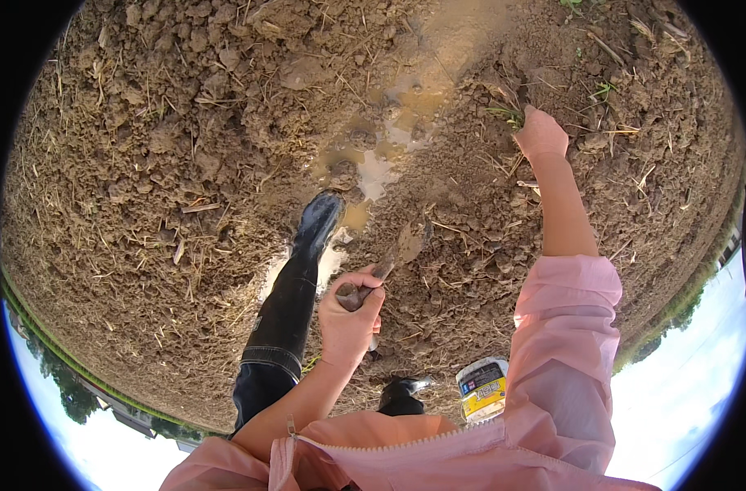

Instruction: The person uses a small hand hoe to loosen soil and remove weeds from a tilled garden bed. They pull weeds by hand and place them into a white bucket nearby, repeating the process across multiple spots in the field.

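My left hand (351, 313) is closed around the handle of a muddy hand tool (385, 267), which looks like a trowel; its broad, mud-coated end points up and right, over the soil. My right hand (540, 132) reaches far forward on the right, its fingers down at a small tuft of green grass (506, 115) at the soil. Whether the fingertips grip the tuft is hard to tell. Brown clods and bits of straw surround both hands.
Muddy puddles (376, 175) run through the middle of the tilled soil (164, 153). One black rubber boot (317, 224) stands beside them; another (402, 393) is near my body. A white and yellow plastic container (483, 390) sits at the lower right.
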`<state>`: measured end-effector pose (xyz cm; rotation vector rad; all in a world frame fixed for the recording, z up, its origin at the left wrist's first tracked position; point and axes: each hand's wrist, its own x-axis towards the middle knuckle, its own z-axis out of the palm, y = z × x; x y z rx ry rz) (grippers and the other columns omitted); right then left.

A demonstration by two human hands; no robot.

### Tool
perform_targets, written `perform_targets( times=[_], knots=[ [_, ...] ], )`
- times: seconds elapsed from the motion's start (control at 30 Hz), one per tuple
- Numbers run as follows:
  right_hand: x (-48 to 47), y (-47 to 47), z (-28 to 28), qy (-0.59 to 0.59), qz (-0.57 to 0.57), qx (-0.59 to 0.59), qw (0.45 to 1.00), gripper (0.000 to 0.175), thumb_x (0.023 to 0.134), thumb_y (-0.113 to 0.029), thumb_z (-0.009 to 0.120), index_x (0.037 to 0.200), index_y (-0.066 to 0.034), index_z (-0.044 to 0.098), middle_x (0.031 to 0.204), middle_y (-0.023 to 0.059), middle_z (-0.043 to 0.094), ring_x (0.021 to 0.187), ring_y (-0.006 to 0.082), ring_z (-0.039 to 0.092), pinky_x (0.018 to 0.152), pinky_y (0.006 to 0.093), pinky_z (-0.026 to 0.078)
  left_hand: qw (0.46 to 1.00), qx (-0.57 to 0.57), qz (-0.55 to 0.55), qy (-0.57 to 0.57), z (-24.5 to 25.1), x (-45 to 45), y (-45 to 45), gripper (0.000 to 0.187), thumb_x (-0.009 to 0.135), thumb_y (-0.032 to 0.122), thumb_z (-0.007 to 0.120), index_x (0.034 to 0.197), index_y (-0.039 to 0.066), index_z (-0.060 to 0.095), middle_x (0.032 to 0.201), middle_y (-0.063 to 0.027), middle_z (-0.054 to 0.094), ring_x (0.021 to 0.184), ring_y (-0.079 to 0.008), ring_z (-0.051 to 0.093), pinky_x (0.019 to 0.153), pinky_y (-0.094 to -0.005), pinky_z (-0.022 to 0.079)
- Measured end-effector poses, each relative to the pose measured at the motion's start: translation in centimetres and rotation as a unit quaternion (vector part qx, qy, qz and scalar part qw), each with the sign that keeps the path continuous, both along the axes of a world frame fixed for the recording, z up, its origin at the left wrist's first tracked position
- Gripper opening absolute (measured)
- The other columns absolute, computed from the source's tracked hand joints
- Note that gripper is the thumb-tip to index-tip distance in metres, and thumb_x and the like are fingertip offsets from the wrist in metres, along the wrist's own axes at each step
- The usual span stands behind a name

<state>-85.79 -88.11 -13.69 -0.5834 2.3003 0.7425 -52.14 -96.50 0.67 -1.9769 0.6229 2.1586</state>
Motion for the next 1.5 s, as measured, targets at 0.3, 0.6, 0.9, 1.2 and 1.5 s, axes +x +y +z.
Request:
perform_targets(
  times=[0.3, 0.6, 0.9, 1.2, 1.5],
  knots=[
    [-0.4, -1.2, -1.7, -0.019, -0.029, 0.05, 0.998, 0.028, 0.079, -0.025, 0.065, 0.1, -0.008, 0.058, 0.104, 0.0114, 0.062, 0.095, 0.0285, 0.06, 0.078, 0.0392, 0.051, 0.999, -0.005, 0.039, 0.014, -0.1, -0.2, -1.6, 0.009, 0.081, -0.002, 0.062, 0.087, 0.001, 0.056, 0.12, -0.0167, 0.053, 0.049, -0.0061, 0.05, 0.04, -0.0198, 0.039],
    [7.9, 0.6, -1.5, -0.078, 0.173, -0.012, 0.982, 0.016, 0.081, -0.009, 0.056, 0.097, -0.0084, 0.058, 0.088, 0.0115, 0.064, 0.085, 0.0261, 0.065, 0.068, 0.0362, 0.054, 0.999, -0.024, 0.035, 0.012, 0.3, -0.9, -1.3, 0.012, 0.08, -0.001, 0.063, 0.089, 0.001, 0.056, 0.076, -0.0082, 0.06, 0.047, -0.0073, 0.05, 0.042, -0.0219, 0.04],
    [6.1, -0.9, -1.4, 0.027, -0.114, -0.148, 0.982, 0.022, 0.074, -0.02, 0.066, 0.088, -0.0036, 0.065, 0.09, 0.0131, 0.067, 0.078, 0.0293, 0.065, 0.069, 0.0369, 0.053, 0.999, -0.011, 0.033, 0.016, 0.1, -0.4, -1.8, 0.009, 0.081, -0.001, 0.062, 0.087, 0.001, 0.055, 0.121, -0.0154, 0.052, 0.051, -0.0058, 0.049, 0.042, -0.0201, 0.04],
    [5.2, -3.6, -3.8, -0.017, 0.016, -0.121, 0.992, 0.03, 0.077, -0.016, 0.06, 0.106, -0.0101, 0.056, 0.095, 0.0142, 0.064, 0.089, 0.0302, 0.062, 0.073, 0.0404, 0.051, 0.999, -0.008, 0.031, 0.017, 0.1, -0.6, -1.5, 0.008, 0.081, -0.002, 0.061, 0.087, 0.001, 0.055, 0.125, -0.017, 0.049, 0.05, -0.0058, 0.05, 0.041, -0.0205, 0.04],
    [4.3, -3.8, -4.7, 0.09, -0.131, -0.191, 0.969, 0.025, 0.076, -0.021, 0.061, 0.094, -0.0034, 0.058, 0.09, 0.0193, 0.064, 0.085, 0.0357, 0.062, 0.073, 0.0416, 0.051, 0.999, -0.014, 0.04, 0.001, -0.1, -0.3, -2.8, 0.01, 0.082, -0.003, 0.06, 0.089, 0.0, 0.055, 0.12, -0.0161, 0.053, 0.051, -0.0065, 0.05, 0.042, -0.0206, 0.04]
  ],
)
